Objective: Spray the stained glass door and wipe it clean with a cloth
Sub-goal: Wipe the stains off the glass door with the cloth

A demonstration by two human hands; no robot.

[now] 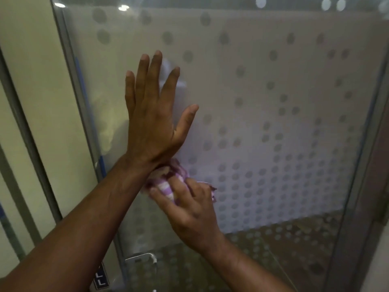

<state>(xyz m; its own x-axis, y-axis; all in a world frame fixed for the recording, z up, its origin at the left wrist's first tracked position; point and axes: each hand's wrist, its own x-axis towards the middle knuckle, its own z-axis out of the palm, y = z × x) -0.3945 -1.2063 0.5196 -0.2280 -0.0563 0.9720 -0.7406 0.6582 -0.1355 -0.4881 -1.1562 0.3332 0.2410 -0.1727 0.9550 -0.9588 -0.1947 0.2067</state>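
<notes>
Left hand (154, 114) flat, fingers spread, against frosted dotted glass door (273, 102). Right hand (189, 209) just below it, clutching bunched purple-and-white striped cloth (166, 182) pressed to glass, beside left wrist.

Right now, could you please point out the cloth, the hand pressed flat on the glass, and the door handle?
cloth (163, 183), head view, striped fold.
left hand (151, 123), head view, its back.
door handle (141, 257), head view, top bar.
</notes>
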